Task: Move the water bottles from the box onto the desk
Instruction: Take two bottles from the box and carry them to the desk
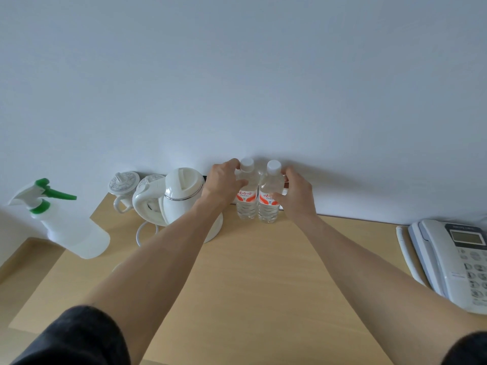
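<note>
Pale wall rises behind a light wooden counter point(250, 272) whose far edge carries everything. At twelve o'clock two clear water bottles stand upright and touching, white caps up, red labels facing forward, close to the wall. Left hand point(224, 183) wraps the left bottle point(246, 192) from its nine o'clock side, fingers curled around the upper body. Right hand point(295, 192) grips the right bottle point(268, 200) from three o'clock, thumb across the label. White kettle point(181, 197) sits just beside the left wrist at eleven o'clock, a lidded mug point(123, 187) beyond it, a green-triggered spray bottle point(66, 225) at ten o'clock, a telephone point(453, 262) at three
</note>
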Motion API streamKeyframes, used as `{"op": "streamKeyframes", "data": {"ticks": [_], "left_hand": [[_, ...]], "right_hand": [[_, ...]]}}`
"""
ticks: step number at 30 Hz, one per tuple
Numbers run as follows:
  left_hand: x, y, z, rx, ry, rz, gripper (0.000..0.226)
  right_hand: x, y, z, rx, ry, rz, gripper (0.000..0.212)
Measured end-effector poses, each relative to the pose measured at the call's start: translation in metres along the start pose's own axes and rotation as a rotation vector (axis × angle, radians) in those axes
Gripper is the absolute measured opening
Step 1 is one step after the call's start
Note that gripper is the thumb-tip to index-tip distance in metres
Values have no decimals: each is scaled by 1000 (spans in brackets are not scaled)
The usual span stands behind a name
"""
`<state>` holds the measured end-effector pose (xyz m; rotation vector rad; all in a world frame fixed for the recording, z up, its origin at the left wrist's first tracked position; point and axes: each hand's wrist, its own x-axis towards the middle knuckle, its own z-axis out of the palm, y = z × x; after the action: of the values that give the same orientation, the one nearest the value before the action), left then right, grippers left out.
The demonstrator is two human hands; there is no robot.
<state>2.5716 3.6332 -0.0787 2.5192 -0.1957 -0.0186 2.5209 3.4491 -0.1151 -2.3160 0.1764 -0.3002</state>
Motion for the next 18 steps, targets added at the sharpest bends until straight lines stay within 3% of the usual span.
{"op": "streamKeyframes", "data": {"ticks": [6,18], "left_hand": [[-3,5,-3,15,-7,-12,39],[-3,10,-27,184,-18,43,53]], "right_hand": [[-1,-5,-6,-10,-36,4,43],[-12,-3,-41,-130,-143,111,63]]}}
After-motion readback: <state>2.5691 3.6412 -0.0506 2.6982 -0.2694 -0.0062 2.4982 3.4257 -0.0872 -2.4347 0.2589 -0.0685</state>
